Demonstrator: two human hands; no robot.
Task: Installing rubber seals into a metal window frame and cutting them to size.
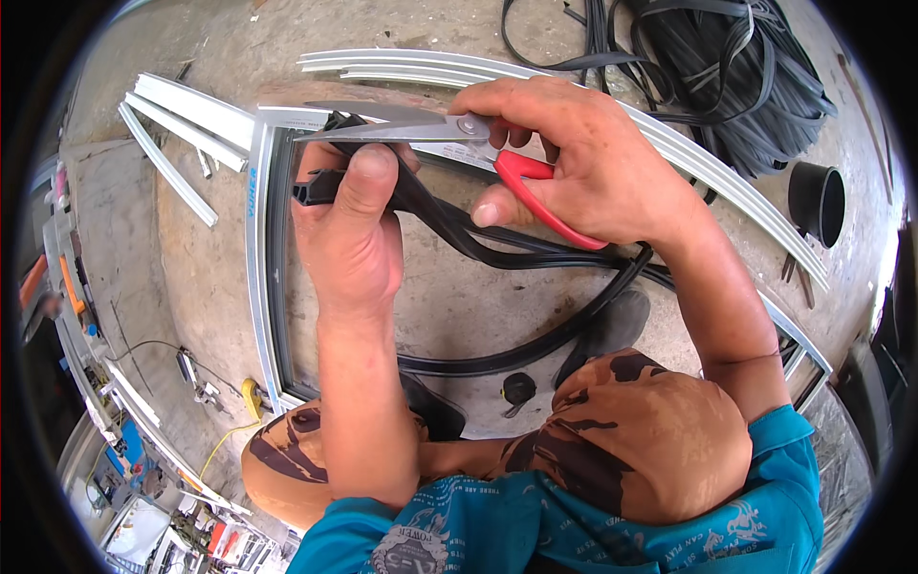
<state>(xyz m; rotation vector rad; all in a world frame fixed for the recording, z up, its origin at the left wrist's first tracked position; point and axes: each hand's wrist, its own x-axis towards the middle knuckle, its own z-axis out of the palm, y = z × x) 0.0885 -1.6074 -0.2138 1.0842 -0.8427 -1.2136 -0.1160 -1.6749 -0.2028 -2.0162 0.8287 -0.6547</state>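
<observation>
My left hand [352, 244] is closed around black rubber seal strips [430, 212], its thumb pressed over them. Their cut ends stick out past the fingers on the left. In my right hand [602, 163] is a pair of scissors [406, 130] with red handles. The blades are parted and point left, the lower one passing just above my left thumb beside the top strip end. Whether the blades touch the rubber cannot be made out. From my left hand the strips hang right and loop back over a framed pane [258, 277] on the ground.
Long white profiles [698, 153] curve behind my hands, and shorter white pieces [196, 120] lie far left. A heap of black strip [736, 77] sits at the far right, near a black cylinder [816, 206]. By my feet rests a small round black object [518, 387].
</observation>
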